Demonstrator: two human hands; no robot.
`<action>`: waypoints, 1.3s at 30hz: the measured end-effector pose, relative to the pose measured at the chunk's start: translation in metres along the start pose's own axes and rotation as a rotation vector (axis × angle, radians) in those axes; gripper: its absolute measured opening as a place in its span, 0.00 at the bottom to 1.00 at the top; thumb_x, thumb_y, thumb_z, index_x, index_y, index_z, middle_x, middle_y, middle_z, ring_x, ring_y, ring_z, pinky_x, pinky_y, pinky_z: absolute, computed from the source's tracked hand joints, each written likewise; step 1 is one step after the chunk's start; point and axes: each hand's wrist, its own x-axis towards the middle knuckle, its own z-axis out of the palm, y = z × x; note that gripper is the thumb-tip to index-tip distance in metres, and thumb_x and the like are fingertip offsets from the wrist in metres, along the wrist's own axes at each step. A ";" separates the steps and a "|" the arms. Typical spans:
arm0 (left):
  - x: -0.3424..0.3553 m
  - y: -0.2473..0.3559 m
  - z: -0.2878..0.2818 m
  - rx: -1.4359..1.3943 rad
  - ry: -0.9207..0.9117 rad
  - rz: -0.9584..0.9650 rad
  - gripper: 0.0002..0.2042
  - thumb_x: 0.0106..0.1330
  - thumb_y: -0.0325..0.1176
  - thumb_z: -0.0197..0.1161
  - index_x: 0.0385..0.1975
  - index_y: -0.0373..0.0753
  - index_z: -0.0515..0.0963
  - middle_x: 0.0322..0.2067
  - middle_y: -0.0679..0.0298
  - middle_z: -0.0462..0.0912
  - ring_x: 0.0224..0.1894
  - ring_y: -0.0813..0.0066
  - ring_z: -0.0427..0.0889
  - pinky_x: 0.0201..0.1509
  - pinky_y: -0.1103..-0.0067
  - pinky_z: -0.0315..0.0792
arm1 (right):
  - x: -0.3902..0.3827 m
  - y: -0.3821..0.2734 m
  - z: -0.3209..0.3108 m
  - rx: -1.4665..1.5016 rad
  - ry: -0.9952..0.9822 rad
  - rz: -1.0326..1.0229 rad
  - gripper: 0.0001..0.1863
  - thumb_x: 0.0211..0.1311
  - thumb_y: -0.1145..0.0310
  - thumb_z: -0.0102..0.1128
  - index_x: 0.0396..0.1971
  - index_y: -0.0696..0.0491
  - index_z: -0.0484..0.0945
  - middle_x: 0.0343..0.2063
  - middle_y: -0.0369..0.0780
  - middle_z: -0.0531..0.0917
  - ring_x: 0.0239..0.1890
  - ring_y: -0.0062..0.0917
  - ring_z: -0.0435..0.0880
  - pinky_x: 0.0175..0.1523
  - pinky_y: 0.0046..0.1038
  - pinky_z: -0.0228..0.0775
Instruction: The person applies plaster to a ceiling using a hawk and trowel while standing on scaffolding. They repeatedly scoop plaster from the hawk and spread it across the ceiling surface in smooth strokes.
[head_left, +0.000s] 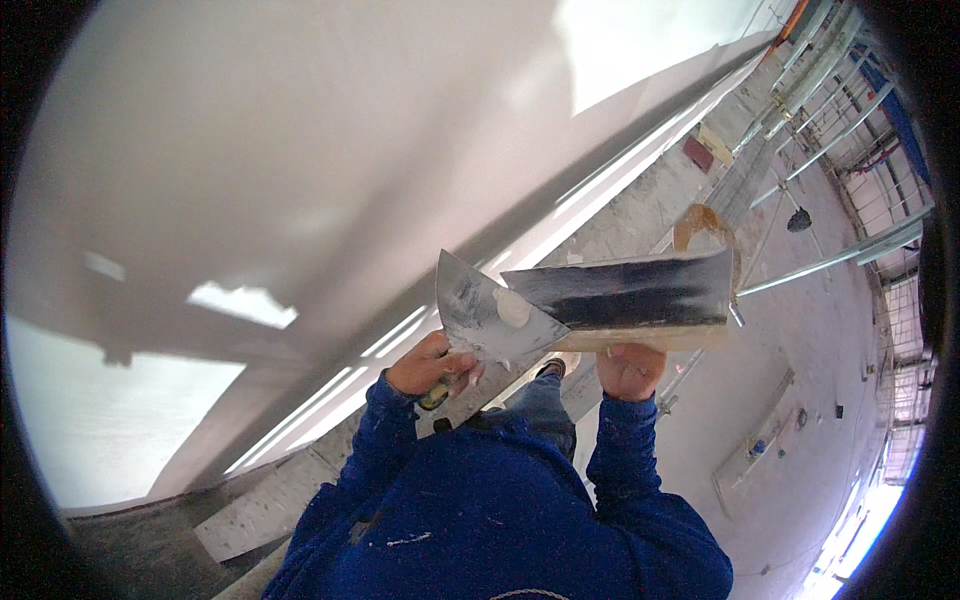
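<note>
My left hand (428, 365) is closed round the handle of a putty knife (478, 318). Its broad grey blade widens away from the hand and carries a pale lump of filler (512, 308). To the right, my right hand (630, 370) grips a wide finishing blade (625, 290) along its beige near edge. The face of that blade is long and dark, with whitish smears toward its ends. One corner of the putty knife overlaps the left end of the wide blade. Most of the fingers of my right hand are hidden beneath the beige edge.
A pale smooth wall (300, 130) with patches of sunlight rises on the left. Scaffold planks (610, 225) run beside it under me, with a brown curved object (705, 225) and a dark red block (698, 154) on them. Metal scaffold poles (820, 270) cross at the right above a dusty floor (800, 370).
</note>
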 end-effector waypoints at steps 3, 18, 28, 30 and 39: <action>0.001 0.005 0.005 0.053 -0.004 0.016 0.10 0.59 0.37 0.52 0.27 0.35 0.71 0.21 0.65 0.72 0.16 0.82 0.68 0.16 0.87 0.63 | -0.007 0.007 0.011 -0.105 -0.068 0.113 0.22 0.45 0.66 0.55 0.45 0.51 0.70 0.41 0.38 0.76 0.44 0.31 0.72 0.52 0.36 0.61; -0.020 0.025 0.000 -0.041 0.224 0.131 0.17 0.52 0.39 0.59 0.33 0.30 0.69 0.21 0.60 0.74 0.17 0.78 0.71 0.16 0.86 0.64 | 0.075 0.039 -0.103 -0.965 0.036 0.159 0.20 0.38 0.79 0.60 0.37 0.57 0.69 0.30 0.36 0.76 0.36 0.27 0.75 0.40 0.26 0.67; 0.019 0.019 -0.013 -0.036 0.266 -0.053 0.15 0.51 0.35 0.58 0.34 0.30 0.68 0.20 0.60 0.74 0.17 0.76 0.71 0.18 0.83 0.66 | 0.336 -0.011 -0.190 -0.999 0.548 -0.423 0.12 0.43 0.73 0.60 0.29 0.61 0.71 0.21 0.36 0.73 0.26 0.23 0.72 0.31 0.27 0.65; 0.024 0.019 -0.012 -0.013 0.313 -0.116 0.14 0.51 0.34 0.58 0.33 0.31 0.69 0.21 0.60 0.74 0.18 0.75 0.71 0.19 0.82 0.66 | 0.384 -0.027 -0.191 -1.271 0.627 -0.329 0.14 0.41 0.71 0.61 0.27 0.63 0.72 0.19 0.39 0.75 0.24 0.25 0.74 0.28 0.30 0.65; 0.050 0.019 -0.024 -0.026 0.306 -0.306 0.10 0.53 0.34 0.58 0.30 0.35 0.71 0.23 0.63 0.74 0.21 0.77 0.71 0.23 0.83 0.65 | 0.504 -0.029 -0.237 -1.359 0.432 -0.492 0.22 0.41 0.78 0.55 0.43 0.59 0.68 0.32 0.50 0.76 0.38 0.39 0.76 0.41 0.31 0.67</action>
